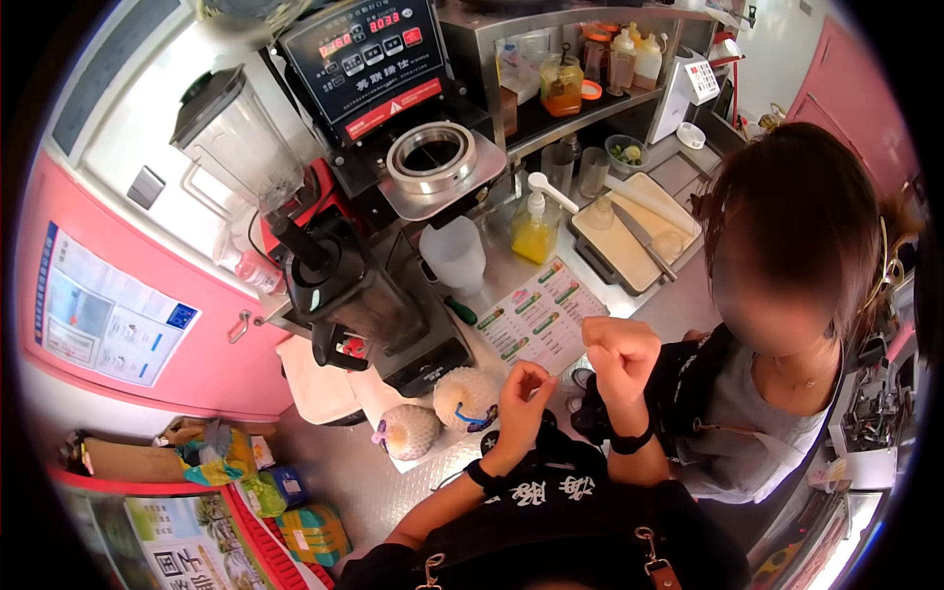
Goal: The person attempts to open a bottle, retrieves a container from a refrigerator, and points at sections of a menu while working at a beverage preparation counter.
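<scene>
My left hand [525,405] is raised in front of my apron, its fingers curled and the thumb meeting the forefinger. Beside it my right hand [623,361] is bent at the wrist and closed into a fist. No object shows in either hand. Beneath and beyond them a printed menu sheet [542,313] lies on the steel counter. Closest to my left hand are two round pale fruits in foam netting, one [466,398] with a blue strip and another [408,431] with a purple tie. A black-lidded blender [369,302] stands behind these fruits.
A co-worker [782,369] stands close on my right. A knife [641,240] rests on a cutting board [627,269]. Nearby are a yellow pump bottle [535,228], a white plastic jug [453,254] and a cup-sealing machine [383,74]. A second blender [243,147] stands back left.
</scene>
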Motion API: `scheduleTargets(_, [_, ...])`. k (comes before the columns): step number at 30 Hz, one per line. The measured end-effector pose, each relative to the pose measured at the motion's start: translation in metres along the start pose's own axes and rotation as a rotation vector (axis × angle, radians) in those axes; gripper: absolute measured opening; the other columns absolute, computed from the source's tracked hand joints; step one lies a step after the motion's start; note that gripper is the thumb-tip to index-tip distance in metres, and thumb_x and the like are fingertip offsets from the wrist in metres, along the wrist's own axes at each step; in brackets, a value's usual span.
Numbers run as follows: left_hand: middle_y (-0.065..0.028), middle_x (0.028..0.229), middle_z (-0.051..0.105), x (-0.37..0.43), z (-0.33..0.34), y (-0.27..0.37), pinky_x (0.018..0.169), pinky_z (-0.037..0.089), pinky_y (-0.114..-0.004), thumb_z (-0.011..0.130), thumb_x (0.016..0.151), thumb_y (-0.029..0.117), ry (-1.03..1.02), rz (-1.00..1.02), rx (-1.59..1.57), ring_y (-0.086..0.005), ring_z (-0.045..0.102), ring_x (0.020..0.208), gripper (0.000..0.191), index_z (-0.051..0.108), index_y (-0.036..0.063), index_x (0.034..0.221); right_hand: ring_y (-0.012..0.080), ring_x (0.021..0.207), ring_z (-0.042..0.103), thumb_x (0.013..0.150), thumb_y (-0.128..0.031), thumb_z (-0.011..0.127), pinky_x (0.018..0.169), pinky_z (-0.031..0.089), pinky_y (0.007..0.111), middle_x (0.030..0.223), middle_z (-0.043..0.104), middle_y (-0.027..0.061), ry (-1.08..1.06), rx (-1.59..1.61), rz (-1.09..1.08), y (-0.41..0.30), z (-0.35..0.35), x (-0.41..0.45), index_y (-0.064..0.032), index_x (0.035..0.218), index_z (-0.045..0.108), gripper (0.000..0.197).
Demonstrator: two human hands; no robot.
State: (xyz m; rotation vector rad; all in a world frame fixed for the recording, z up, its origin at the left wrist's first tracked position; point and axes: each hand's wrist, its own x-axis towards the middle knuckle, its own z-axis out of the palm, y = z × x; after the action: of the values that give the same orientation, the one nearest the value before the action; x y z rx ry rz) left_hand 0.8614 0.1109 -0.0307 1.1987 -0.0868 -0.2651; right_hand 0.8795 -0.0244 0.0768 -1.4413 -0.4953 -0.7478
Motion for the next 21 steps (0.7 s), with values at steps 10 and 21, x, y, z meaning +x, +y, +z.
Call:
scheduleTargets(10, [-0.0007, 0.084, 0.053, -0.006, -0.003, -0.005, 0.075, 0.044, -0.022, 0.063, 0.085, 0.002, -0.075, 0.001, 0.080, -0.0077, 0.053, 0.080, 0.012, 0.051, 0.0024, 0.091, 0.0164, 0.046, 0.029, 0.078, -0.002, 0.059, 0.045, 0.024, 0.031, 0.052, 0.030, 0.0048, -0.039, -0.201, 0.365, 0.035, 0.000, -0.042, 0.0007, 0.061, 0.033, 0.031])
scheduleTargets(21, [-0.0172, 0.102, 0.063, -0.036, -0.034, 0.001, 0.082, 0.046, -0.044, 0.063, 0.084, 0.028, -1.026, 0.134, 1.218, -0.0370, 0.059, 0.094, 0.032, 0.059, 0.0063, 0.108, 0.0298, 0.076, 0.063, 0.082, -0.018, 0.059, 0.063, 0.048, 0.041, 0.082, 0.064, 0.0170, -0.960, -0.673, 0.832, 0.152, -0.031, -0.246, -0.0035, 0.094, 0.060, 0.019])
